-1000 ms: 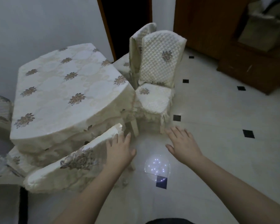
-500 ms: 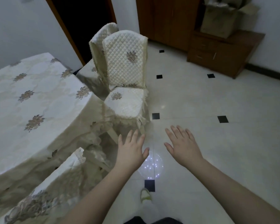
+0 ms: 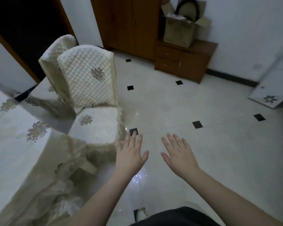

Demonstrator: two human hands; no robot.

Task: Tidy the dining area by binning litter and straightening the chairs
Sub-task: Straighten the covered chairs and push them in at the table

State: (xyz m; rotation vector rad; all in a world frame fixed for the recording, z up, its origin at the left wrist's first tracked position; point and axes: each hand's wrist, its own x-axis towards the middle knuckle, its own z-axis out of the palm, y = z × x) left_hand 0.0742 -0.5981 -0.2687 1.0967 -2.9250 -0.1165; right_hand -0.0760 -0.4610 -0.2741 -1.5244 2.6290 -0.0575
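the pale tiled floor (image 3: 203,144) with small black diamond insets fills most of the view. at the left, the tabletop (image 3: 15,136) wears a cream cloth with flower motifs, its skirt hanging down to the floor. just beside its far corner stands the near chair (image 3: 91,98) in a quilted cream cover, seat facing the person, and the second chair (image 3: 55,62) sits close behind it, back to back. a brown wardrobe (image 3: 129,25) and a low cabinet (image 3: 183,61) line the far wall, with an open cardboard box (image 3: 180,31) on the cabinet. the left hand (image 3: 131,154) hovers just beside the near chair's seat corner, fingers straight and spread, its grip empty. the right hand (image 3: 178,154) hovers over bare floor, likewise spread and holding nothing.
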